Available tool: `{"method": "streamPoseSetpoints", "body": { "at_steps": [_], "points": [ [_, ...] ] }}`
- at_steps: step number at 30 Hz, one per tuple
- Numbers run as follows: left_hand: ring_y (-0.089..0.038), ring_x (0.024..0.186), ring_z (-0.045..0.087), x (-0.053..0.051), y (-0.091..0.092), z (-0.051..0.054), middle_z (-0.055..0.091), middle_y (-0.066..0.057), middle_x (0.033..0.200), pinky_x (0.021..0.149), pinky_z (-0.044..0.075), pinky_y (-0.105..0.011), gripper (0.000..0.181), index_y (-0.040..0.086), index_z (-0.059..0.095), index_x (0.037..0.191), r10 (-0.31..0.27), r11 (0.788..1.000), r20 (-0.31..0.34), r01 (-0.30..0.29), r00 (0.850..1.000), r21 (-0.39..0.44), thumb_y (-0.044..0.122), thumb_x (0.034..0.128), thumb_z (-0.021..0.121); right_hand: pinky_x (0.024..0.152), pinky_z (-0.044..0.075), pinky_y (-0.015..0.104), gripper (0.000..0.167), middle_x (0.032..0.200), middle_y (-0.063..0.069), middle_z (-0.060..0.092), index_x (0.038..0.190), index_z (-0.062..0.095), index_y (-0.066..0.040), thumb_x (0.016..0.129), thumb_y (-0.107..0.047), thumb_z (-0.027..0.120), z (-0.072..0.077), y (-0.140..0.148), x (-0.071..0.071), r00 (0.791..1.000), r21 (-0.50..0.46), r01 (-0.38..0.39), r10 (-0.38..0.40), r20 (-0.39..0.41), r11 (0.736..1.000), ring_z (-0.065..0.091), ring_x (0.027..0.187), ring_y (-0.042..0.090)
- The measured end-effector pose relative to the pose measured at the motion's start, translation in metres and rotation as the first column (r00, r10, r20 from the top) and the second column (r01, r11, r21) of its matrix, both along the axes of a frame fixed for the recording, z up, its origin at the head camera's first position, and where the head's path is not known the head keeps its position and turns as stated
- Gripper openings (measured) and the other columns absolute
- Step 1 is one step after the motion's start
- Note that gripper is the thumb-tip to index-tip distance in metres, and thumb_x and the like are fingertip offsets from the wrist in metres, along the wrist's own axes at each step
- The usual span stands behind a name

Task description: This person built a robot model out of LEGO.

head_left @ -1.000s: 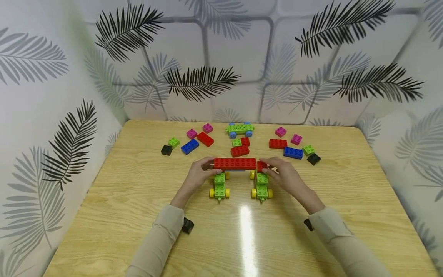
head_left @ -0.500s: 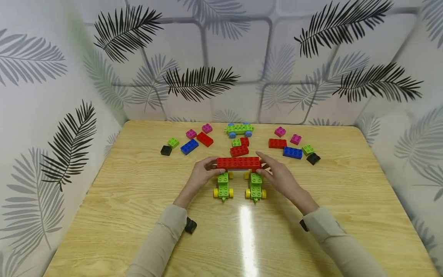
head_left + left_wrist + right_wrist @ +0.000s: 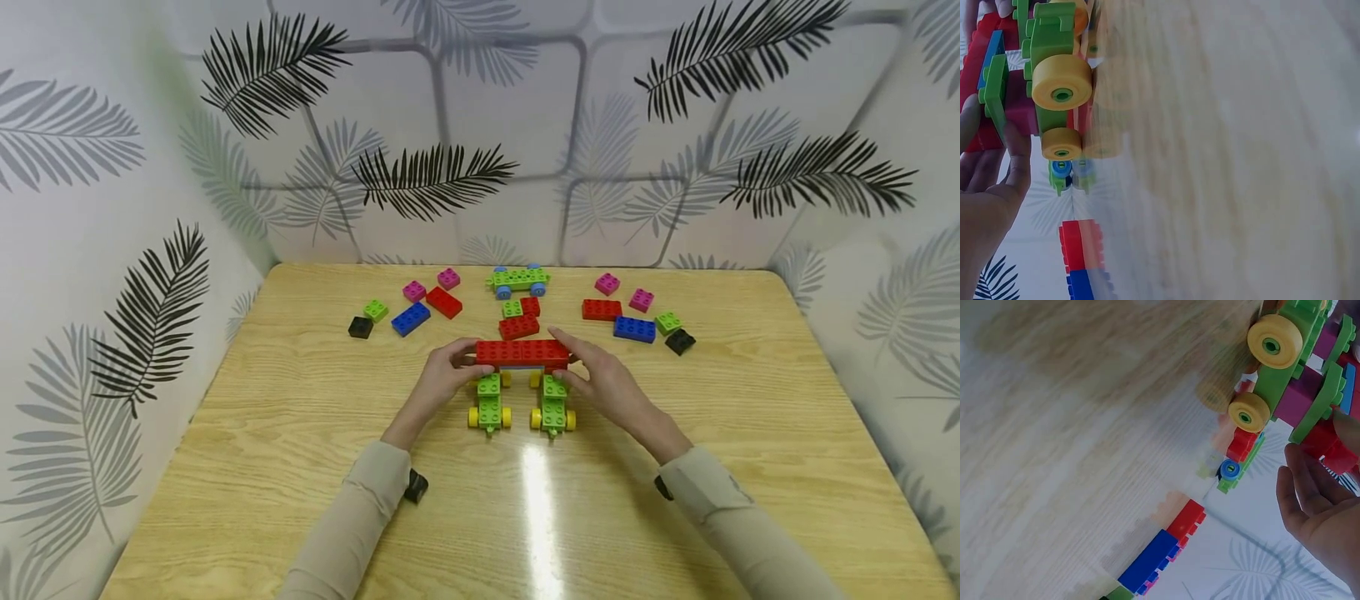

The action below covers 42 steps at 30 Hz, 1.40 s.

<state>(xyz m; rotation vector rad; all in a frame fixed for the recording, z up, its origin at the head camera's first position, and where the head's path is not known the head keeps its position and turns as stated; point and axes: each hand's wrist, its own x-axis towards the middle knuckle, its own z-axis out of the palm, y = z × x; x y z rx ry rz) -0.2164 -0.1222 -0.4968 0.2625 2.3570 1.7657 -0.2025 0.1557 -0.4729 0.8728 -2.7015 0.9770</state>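
Observation:
Two green wheeled bases with yellow wheels, the left one (image 3: pixel 490 414) and the right one (image 3: pixel 553 414), stand side by side, bridged by a row of red bricks (image 3: pixel 501 352). My left hand (image 3: pixel 437 386) grips the row's left end between thumb and fingers. At the other end my right hand (image 3: pixel 612 385) pinches the red bricks, its index finger extended behind them. Purple bricks, one of them (image 3: pixel 1299 397) in the right wrist view, lie between the bases and upper green pieces; a blue piece (image 3: pixel 992 55) shows beneath the red row in the left wrist view.
Behind stands a green base with blue wheels (image 3: pixel 519 280), with red bricks (image 3: pixel 519 326) before it. Loose red, blue, pink, green and black bricks lie at the back left and back right. Another black piece (image 3: pixel 416 486) is beside the left sleeve.
The right wheeled base has moved left, closer to the left one, which has shifted slightly right. The red row now reaches over the right base; both hands have moved along with the parts.

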Motion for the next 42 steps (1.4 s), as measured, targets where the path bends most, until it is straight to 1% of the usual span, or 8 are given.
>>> {"method": "streamPoseSetpoints", "body": {
  "at_steps": [3, 6, 10, 19, 26, 32, 38, 42],
  "points": [
    [-0.020, 0.102, 0.064, 0.000, 0.000, 0.001, 0.065, -0.004, 0.121, 0.087, 0.052, -0.036, 0.041, 0.015, 0.063, 0.125, -0.009, 1.000, 0.005, 0.009, 1.000, -0.002, 0.026, 0.0867, 0.073, 0.085, 0.052, 0.046, 0.064, 0.123, 0.015, 0.059, 0.142, 0.046, -0.007, 0.085, -0.010, 0.074, -0.002, 0.001, -0.002, 0.995, 0.018, -0.023, 0.025, -0.098, 1.000, 0.060, 0.105, 0.030],
    [-0.021, 0.103, 0.063, -0.001, -0.001, 0.002, 0.064, -0.004, 0.121, 0.087, 0.052, -0.036, 0.043, 0.014, 0.062, 0.127, -0.017, 1.000, 0.005, 0.017, 1.000, -0.013, 0.026, 0.0869, 0.073, 0.089, 0.051, 0.046, 0.060, 0.125, 0.014, 0.058, 0.137, 0.052, -0.005, 0.082, -0.007, 0.076, -0.004, 0.000, -0.003, 0.982, 0.028, -0.036, 0.040, -0.186, 0.999, 0.058, 0.110, 0.031],
    [-0.021, 0.104, 0.063, -0.001, -0.001, 0.001, 0.064, -0.004, 0.122, 0.088, 0.052, -0.037, 0.044, 0.014, 0.061, 0.128, -0.021, 0.999, 0.008, 0.021, 1.000, -0.034, 0.026, 0.0872, 0.072, 0.089, 0.051, 0.045, 0.060, 0.124, 0.013, 0.060, 0.136, 0.054, -0.006, 0.080, -0.005, 0.077, -0.006, 0.000, -0.004, 0.969, 0.041, -0.036, 0.045, -0.244, 0.999, 0.061, 0.108, 0.030],
    [-0.023, 0.107, 0.062, -0.001, -0.001, 0.000, 0.063, -0.004, 0.124, 0.089, 0.052, -0.037, 0.048, 0.013, 0.059, 0.131, -0.017, 0.998, 0.022, 0.018, 1.000, -0.056, 0.027, 0.0866, 0.073, 0.083, 0.053, 0.045, 0.058, 0.125, 0.015, 0.060, 0.139, 0.051, -0.009, 0.086, -0.010, 0.073, -0.011, 0.000, -0.002, 0.966, 0.120, -0.004, 0.035, -0.255, 0.993, 0.064, 0.101, 0.033],
    [-0.023, 0.106, 0.062, 0.000, -0.001, 0.002, 0.063, -0.004, 0.124, 0.088, 0.052, -0.038, 0.047, 0.013, 0.060, 0.130, -0.019, 0.998, 0.016, 0.020, 1.000, -0.067, 0.027, 0.0870, 0.073, 0.080, 0.051, 0.044, 0.057, 0.127, 0.012, 0.059, 0.142, 0.048, -0.011, 0.089, -0.014, 0.070, -0.013, 0.000, 0.001, 0.967, 0.154, 0.032, 0.008, -0.255, 0.988, 0.061, 0.109, 0.029],
    [-0.023, 0.107, 0.062, -0.002, -0.001, 0.001, 0.063, -0.003, 0.124, 0.086, 0.053, -0.038, 0.044, 0.015, 0.061, 0.129, -0.025, 0.998, 0.006, 0.025, 1.000, -0.056, 0.026, 0.0873, 0.072, 0.082, 0.050, 0.045, 0.055, 0.127, 0.012, 0.058, 0.141, 0.049, -0.010, 0.090, -0.014, 0.069, -0.013, -0.001, 0.001, 0.968, 0.160, 0.049, -0.008, -0.251, 0.986, 0.060, 0.110, 0.030],
    [-0.023, 0.106, 0.063, -0.001, 0.000, 0.001, 0.063, -0.004, 0.123, 0.087, 0.052, -0.038, 0.043, 0.015, 0.061, 0.128, -0.018, 0.998, 0.006, 0.019, 1.000, -0.058, 0.026, 0.0871, 0.072, 0.084, 0.049, 0.047, 0.055, 0.127, 0.011, 0.058, 0.141, 0.048, -0.011, 0.090, -0.015, 0.068, -0.015, 0.000, 0.001, 0.966, 0.170, 0.051, -0.006, -0.260, 0.984, 0.058, 0.111, 0.031],
    [-0.022, 0.105, 0.063, -0.001, 0.000, 0.001, 0.063, -0.003, 0.123, 0.088, 0.052, -0.038, 0.042, 0.016, 0.062, 0.127, -0.019, 0.998, 0.006, 0.020, 1.000, -0.064, 0.025, 0.0873, 0.072, 0.084, 0.049, 0.046, 0.056, 0.127, 0.011, 0.058, 0.142, 0.048, -0.012, 0.090, -0.014, 0.069, -0.018, -0.001, 0.000, 0.966, 0.150, 0.053, -0.012, -0.259, 0.987, 0.058, 0.109, 0.030]
  ]
}}
